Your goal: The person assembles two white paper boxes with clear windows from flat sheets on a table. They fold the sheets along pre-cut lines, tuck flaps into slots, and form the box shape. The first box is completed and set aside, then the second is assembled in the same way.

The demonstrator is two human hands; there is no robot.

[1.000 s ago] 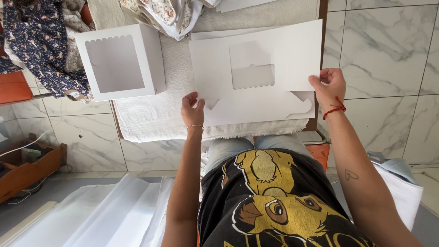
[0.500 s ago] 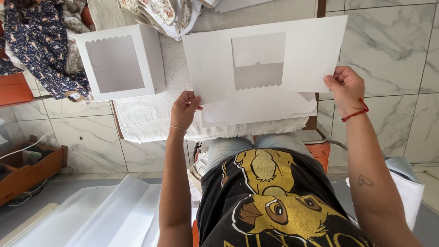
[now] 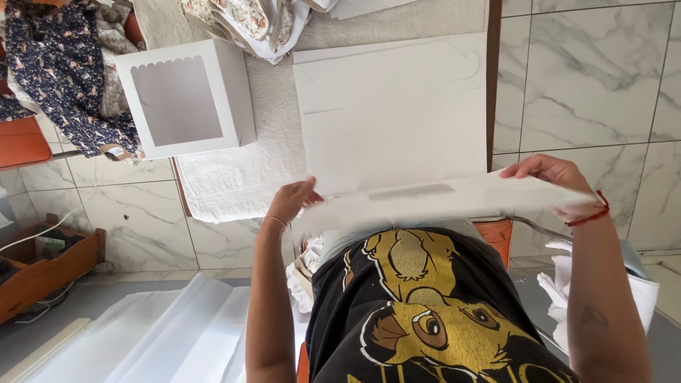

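Observation:
I hold a flat white cardboard box blank [image 3: 433, 201] with a clear window, tipped nearly edge-on over my lap. My left hand [image 3: 292, 200] pinches its left end, and my right hand [image 3: 552, 181], with a red cord at the wrist, grips its right end. Beyond it, another flat white cardboard sheet [image 3: 394, 106] lies on a white towel [image 3: 234, 181]. An assembled white box with a scalloped window [image 3: 183, 99] stands on the towel to the left.
Dark floral clothing [image 3: 53, 71] and light patterned fabric [image 3: 248, 21] lie at the far edge. A stack of flat white sheets [image 3: 163, 333] rests on the floor to my left, near a wooden tray [image 3: 42, 269]. Marble-tiled floor [image 3: 589, 85] lies on the right.
The windowed blank was held flat facing the camera; both hands have tilted it and drawn it toward my lap, so it now shows nearly edge-on and uncovers the sheet behind.

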